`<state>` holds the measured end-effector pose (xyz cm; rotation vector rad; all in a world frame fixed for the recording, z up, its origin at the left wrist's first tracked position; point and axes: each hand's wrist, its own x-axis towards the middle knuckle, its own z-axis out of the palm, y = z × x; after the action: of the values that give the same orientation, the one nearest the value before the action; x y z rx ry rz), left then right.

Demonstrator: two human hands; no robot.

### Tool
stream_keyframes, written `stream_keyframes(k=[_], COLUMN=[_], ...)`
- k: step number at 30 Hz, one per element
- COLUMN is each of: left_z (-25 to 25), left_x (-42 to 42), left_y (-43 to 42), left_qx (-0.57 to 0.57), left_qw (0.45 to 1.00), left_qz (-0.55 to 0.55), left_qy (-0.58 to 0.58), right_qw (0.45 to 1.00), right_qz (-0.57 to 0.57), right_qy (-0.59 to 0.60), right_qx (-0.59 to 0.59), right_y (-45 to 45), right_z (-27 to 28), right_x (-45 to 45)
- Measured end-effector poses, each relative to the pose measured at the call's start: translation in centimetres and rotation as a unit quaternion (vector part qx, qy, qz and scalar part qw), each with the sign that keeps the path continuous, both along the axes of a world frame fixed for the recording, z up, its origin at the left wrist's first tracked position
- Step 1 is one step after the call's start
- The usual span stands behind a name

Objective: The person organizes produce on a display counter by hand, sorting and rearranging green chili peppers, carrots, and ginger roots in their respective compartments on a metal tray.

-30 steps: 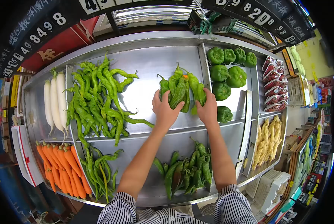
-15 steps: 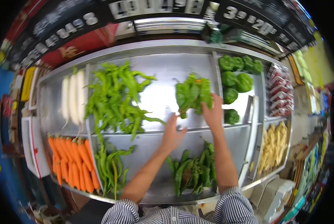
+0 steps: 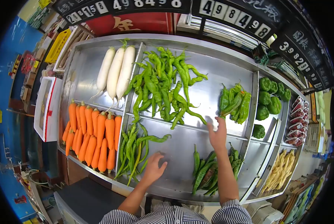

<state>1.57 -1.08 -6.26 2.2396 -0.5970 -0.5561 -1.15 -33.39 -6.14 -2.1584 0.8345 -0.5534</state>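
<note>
Metal display tray [image 3: 211, 72], divided into compartments, with 2 bare hands extended over it. The left hand [image 3: 154, 168] is released, its thumb parted from the bent fingers; it lies just beside the slender green peppers [image 3: 131, 153] in the near compartment, right of the carrots [image 3: 93, 136]. The right hand [image 3: 217, 132] is likewise released, its thumb and fingers spread above the divider between the far and near compartments. Its fingertips lie at the lower left edge of the broad green peppers [image 3: 236, 103]; whether they make contact cannot be told.

The broad green peppers form a compact group at the right end of the large far compartment, beside its right wall. The curly green peppers [image 3: 157, 87] form a loose heap at the left of that compartment, some tips reaching over the divider. Dark green peppers [image 3: 204, 177] lie in the near compartment, partly hidden by the right forearm. At far left are 3 white radishes [image 3: 114, 72], side by side above the carrots. On the right are 8 bell peppers [image 3: 274, 105], then wrapped red packets [image 3: 296, 121] and, nearer, pale yellow roots [image 3: 279, 170]. Price boards [image 3: 232, 15] hang beyond the tray.
</note>
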Motion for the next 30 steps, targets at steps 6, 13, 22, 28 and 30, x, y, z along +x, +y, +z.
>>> stream_keyframes(k=[6,13,22,28,30], left_z=[0.6,3.8,-0.5,-2.8,-3.8], left_x=[1.4,9.8,24.0,24.4,23.0], left_y=[-1.6,-2.2,-5.6,-8.0,-9.4], left_qx=[-0.061,-0.08,-0.038,-0.143,-0.166], left_qw=[0.998,0.994,0.992,0.986,0.984], left_qz=[-0.027,-0.021,0.079,0.042,0.059], left_qy=[-0.005,-0.07,-0.091,0.074,0.032], right_qw=[0.988,0.974,0.995,0.991,0.966], right_qz=[0.127,0.097,0.045,-0.03,-0.041], right_qy=[0.063,0.187,0.092,0.043,-0.055], right_qx=[-0.059,-0.087,0.002,0.123,0.25], right_y=[4.2,6.8,3.7,1.1,0.9], right_z=[1.1,1.3,-1.1,-0.2,-0.6], right_x=[8.7,15.6,15.0,12.1,11.9])
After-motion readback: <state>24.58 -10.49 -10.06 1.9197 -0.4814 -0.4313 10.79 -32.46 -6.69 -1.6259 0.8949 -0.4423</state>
